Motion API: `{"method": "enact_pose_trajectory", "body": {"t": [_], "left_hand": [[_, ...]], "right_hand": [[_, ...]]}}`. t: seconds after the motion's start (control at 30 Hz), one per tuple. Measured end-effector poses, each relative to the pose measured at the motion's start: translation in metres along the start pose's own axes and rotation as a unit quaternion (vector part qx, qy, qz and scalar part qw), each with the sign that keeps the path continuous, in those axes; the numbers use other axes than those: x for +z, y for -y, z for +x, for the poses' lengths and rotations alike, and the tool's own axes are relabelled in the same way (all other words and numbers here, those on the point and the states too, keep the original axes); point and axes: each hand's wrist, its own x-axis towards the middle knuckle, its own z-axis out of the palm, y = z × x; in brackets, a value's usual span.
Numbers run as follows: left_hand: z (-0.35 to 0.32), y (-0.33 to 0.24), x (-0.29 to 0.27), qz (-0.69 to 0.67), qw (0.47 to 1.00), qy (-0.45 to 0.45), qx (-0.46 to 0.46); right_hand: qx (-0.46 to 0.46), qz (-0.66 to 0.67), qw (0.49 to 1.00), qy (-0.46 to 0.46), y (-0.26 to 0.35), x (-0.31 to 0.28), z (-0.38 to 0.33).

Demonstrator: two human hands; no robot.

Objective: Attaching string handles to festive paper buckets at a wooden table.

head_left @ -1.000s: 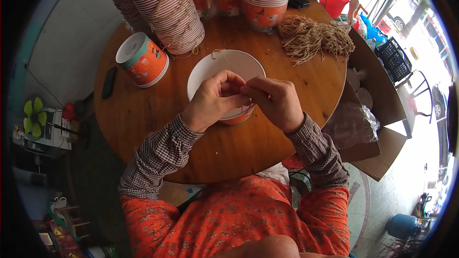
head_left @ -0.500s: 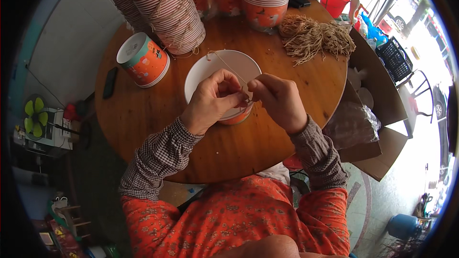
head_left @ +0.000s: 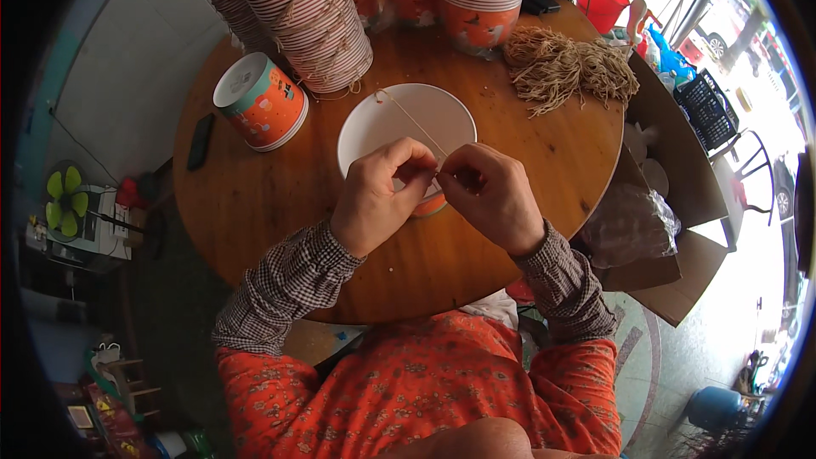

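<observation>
A white-lined paper bucket (head_left: 365, 132) stands upright on the round wooden table in front of me, orange on its outside. A thin tan cord (head_left: 413, 121) runs from the bucket's far rim across its mouth to my fingers. My left hand (head_left: 382, 191) pinches the cord's near end with thumb and forefinger at the near rim. Close against it, my right hand (head_left: 493, 191) is also closed in a pinch on the cord. The fingertips nearly meet, and they hide the cord's end and the rim there.
Tall stacks of orange buckets (head_left: 319, 34) line the table's far side. At the left lie a few nested buckets (head_left: 263, 106) on their side and a dark phone (head_left: 201, 142). A heap of tan cords (head_left: 565, 68) sits far right. Beside the table stands an open cardboard box (head_left: 680, 178).
Both hands have come closer together, and the right has tilted inward, its fingertips now meeting the left's at the cord. The whole view has shifted slightly.
</observation>
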Motion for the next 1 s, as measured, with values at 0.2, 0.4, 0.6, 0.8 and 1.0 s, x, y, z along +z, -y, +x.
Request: {"method": "enact_pose_trajectory", "body": {"t": [0.2, 0.4, 0.6, 0.8, 1.0], "left_hand": [[-0.004, -0.002, -0.001, -0.009, 1.000, -0.001, -0.027], [-0.004, -0.001, -0.001, 0.041, 0.999, -0.007, 0.009], [-0.005, -0.003, 0.001, 0.123, 0.988, -0.020, 0.090], [-0.002, -0.003, 0.001, 0.111, 0.989, -0.025, 0.097], [0.000, 0.000, -0.005, 0.014, 0.999, 0.034, 0.007]], "right_hand": [[0.021, 0.082, 0.996, -0.021, 0.001, 0.008, -0.005], [0.021, 0.072, 0.997, -0.036, 0.002, 0.010, -0.007], [0.011, 0.067, 0.996, -0.049, -0.001, 0.014, -0.009], [0.012, 0.068, 0.996, -0.060, 0.001, 0.013, -0.010], [0.017, 0.031, 0.996, -0.077, 0.003, 0.013, -0.009]]}}
